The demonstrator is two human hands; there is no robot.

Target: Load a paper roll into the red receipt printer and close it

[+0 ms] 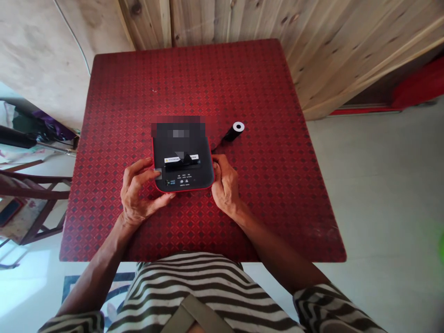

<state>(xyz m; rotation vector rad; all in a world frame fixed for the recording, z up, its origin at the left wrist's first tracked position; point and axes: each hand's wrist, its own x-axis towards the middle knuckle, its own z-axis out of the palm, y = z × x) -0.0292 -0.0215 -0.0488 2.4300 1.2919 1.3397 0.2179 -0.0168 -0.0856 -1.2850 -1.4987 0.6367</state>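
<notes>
A flat black receipt printer (187, 169) with a red rim sits in both hands above the table. It has a slot with a white label strip near the front, and small buttons and printed marks below it. Part of its top is pixelated. My left hand (138, 192) grips its left front corner, fingertips on the side and top, thumb under the front edge. My right hand (225, 185) closes round the right edge with curled fingers. Behind the right hand a black roll (234, 132) with a white end and hollow core lies on the table, a thin dark strip or cord running toward the printer.
A red patterned cover lies over the table (263, 194). Wooden boards (236, 23) rise behind its far edge. At the left are a dark wooden chair (41, 194) and a black pole (17, 136). Pale tiled floor (378, 185) shows at the right.
</notes>
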